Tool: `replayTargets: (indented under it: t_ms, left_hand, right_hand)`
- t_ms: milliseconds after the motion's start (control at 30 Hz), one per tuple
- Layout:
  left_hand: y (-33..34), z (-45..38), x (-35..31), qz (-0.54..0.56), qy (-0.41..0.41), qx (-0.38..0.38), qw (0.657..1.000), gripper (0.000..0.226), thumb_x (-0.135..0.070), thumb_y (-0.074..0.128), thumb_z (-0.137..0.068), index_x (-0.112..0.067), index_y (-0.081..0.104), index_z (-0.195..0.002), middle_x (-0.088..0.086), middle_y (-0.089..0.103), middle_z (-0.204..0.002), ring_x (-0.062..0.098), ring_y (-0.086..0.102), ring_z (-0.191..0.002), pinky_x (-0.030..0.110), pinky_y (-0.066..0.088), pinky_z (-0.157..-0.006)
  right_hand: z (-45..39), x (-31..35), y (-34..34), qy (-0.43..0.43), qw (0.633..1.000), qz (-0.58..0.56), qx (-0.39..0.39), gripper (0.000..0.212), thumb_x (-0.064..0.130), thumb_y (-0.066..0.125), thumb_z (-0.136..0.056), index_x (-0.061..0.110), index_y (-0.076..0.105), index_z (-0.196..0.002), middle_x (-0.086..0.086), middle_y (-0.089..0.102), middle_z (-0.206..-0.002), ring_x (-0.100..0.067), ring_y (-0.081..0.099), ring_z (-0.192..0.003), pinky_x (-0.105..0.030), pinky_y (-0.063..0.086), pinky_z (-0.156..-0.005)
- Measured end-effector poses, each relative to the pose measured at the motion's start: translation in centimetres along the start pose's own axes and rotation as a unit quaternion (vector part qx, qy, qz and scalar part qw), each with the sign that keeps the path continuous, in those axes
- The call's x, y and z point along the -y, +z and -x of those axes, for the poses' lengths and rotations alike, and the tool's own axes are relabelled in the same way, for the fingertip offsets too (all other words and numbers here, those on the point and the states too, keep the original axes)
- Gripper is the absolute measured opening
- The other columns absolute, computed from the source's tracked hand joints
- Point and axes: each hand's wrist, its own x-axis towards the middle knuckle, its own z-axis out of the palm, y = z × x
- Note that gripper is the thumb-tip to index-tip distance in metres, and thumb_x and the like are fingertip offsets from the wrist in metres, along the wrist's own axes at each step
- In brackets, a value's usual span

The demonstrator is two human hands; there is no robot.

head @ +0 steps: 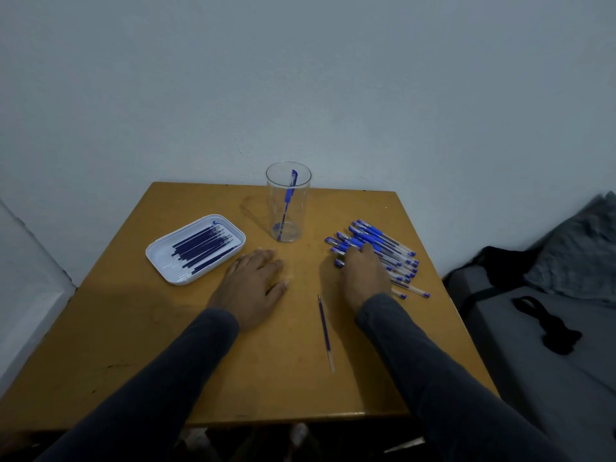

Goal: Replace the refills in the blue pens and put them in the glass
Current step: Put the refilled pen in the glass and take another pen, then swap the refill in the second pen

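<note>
Standing at the far edge of the wooden table, one clear glass is seen with one blue pen inside. One white tray of roughly a dozen refills is placed left. The left hand is laid flat, fingers straight, holding nothing. The right hand is rested on the pile of pens, too overlapped for counting; its grip cannot be judged. One loose refill is left between the sleeves.
</note>
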Motion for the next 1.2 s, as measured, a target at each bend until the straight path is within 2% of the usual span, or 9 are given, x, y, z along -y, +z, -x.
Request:
replayTargets:
  t_ms: [167,533,667,800,867,967,1033,1100,1200]
  left_hand:
    - [-0.1,0.1,-0.1,0.004,-0.002,-0.003,1.0,0.059,-0.059,0.038,-0.101,-0.031,0.038,-0.152,-0.008,0.026,-0.164,0.013,0.015,-0.152,0.04,0.015,-0.125]
    - [-0.2,0.0,-0.3,0.005,-0.002,0.001,1.0,0.059,-0.058,0.039,-0.101,-0.031,0.038,-0.153,-0.008,0.024,-0.164,0.013,0.014,-0.153,0.04,0.014,-0.125]
    - [-0.1,0.6,-0.3,0.029,-0.008,-0.026,0.999,0.053,-0.053,0.045,-0.101,-0.027,0.047,-0.148,-0.005,0.033,-0.16,0.015,0.023,-0.149,0.04,0.023,-0.123]
    - [0.2,2.1,-0.4,0.087,-0.02,-0.064,0.994,0.044,-0.044,0.054,-0.099,-0.023,0.059,-0.138,-0.005,0.044,-0.149,0.012,0.036,-0.138,0.038,0.035,-0.117]
    - [0.2,3.0,-0.4,0.111,-0.029,-0.079,0.99,0.039,-0.042,0.057,-0.098,-0.024,0.063,-0.132,-0.007,0.05,-0.142,0.011,0.042,-0.132,0.04,0.04,-0.112]
    - [-0.3,4.3,-0.7,0.143,-0.041,-0.104,0.983,0.031,-0.038,0.06,-0.097,-0.025,0.066,-0.125,-0.006,0.058,-0.13,0.009,0.051,-0.12,0.039,0.046,-0.106]
    - [-0.9,5.0,-1.1,0.183,-0.055,-0.126,0.973,0.025,-0.035,0.062,-0.097,-0.025,0.068,-0.12,-0.007,0.063,-0.119,0.006,0.057,-0.108,0.035,0.051,-0.099]
    - [-1.5,5.5,-1.3,0.233,-0.072,-0.139,0.96,0.018,-0.037,0.061,-0.098,-0.028,0.071,-0.109,-0.01,0.068,-0.106,0.005,0.062,-0.098,0.034,0.055,-0.091]
    - [-2.6,6.3,-2.4,0.385,-0.101,-0.119,0.909,0.024,-0.039,0.056,-0.101,-0.023,0.072,-0.093,-0.004,0.073,-0.087,0.014,0.07,-0.083,0.038,0.061,-0.078]
  right_hand:
    - [-0.5,-0.2,0.3,-0.001,1.0,-0.024,-0.001,0.035,0.012,0.06,-0.101,0.014,0.052,-0.135,-0.012,0.047,-0.139,-0.023,0.056,-0.116,-0.037,0.051,-0.098]
    - [-1.2,-0.5,-0.3,-0.016,0.998,-0.031,0.047,0.04,0.016,0.065,-0.097,0.015,0.051,-0.135,-0.009,0.052,-0.134,-0.024,0.052,-0.119,-0.042,0.051,-0.101]
    - [-0.5,0.5,-1.8,-0.065,0.997,-0.047,0.008,0.026,0.02,0.063,-0.1,0.018,0.056,-0.125,-0.006,0.056,-0.125,-0.021,0.051,-0.112,-0.041,0.052,-0.096]
    - [0.6,2.5,-4.4,-0.117,0.991,-0.053,-0.023,0.026,0.023,0.06,-0.1,0.016,0.063,-0.124,-0.006,0.052,-0.121,-0.021,0.05,-0.109,-0.04,0.052,-0.093]
    - [1.1,3.8,-5.8,-0.133,0.988,-0.081,-0.018,0.021,0.021,0.059,-0.096,0.013,0.066,-0.114,-0.007,0.054,-0.115,-0.021,0.053,-0.101,-0.037,0.053,-0.087]
    - [1.6,5.6,-7.2,-0.108,0.982,-0.157,0.009,0.01,0.016,0.061,-0.091,0.012,0.068,-0.097,-0.006,0.064,-0.098,-0.018,0.058,-0.084,-0.026,0.047,-0.065]
    - [2.0,6.5,-7.4,-0.052,0.96,-0.272,0.051,0.009,0.016,0.064,-0.091,0.008,0.068,-0.089,-0.006,0.066,-0.086,-0.014,0.058,-0.074,-0.026,0.047,-0.059]
    - [2.6,7.0,-7.2,0.02,0.905,-0.415,0.094,0.013,0.013,0.069,-0.087,0.006,0.063,-0.079,-0.01,0.059,-0.072,-0.019,0.052,-0.064,-0.033,0.044,-0.057]
    - [4.1,7.3,-6.2,0.112,0.815,-0.545,0.16,0.01,0.008,0.07,-0.087,0.007,0.061,-0.084,-0.008,0.055,-0.066,-0.018,0.049,-0.054,-0.031,0.041,-0.05]
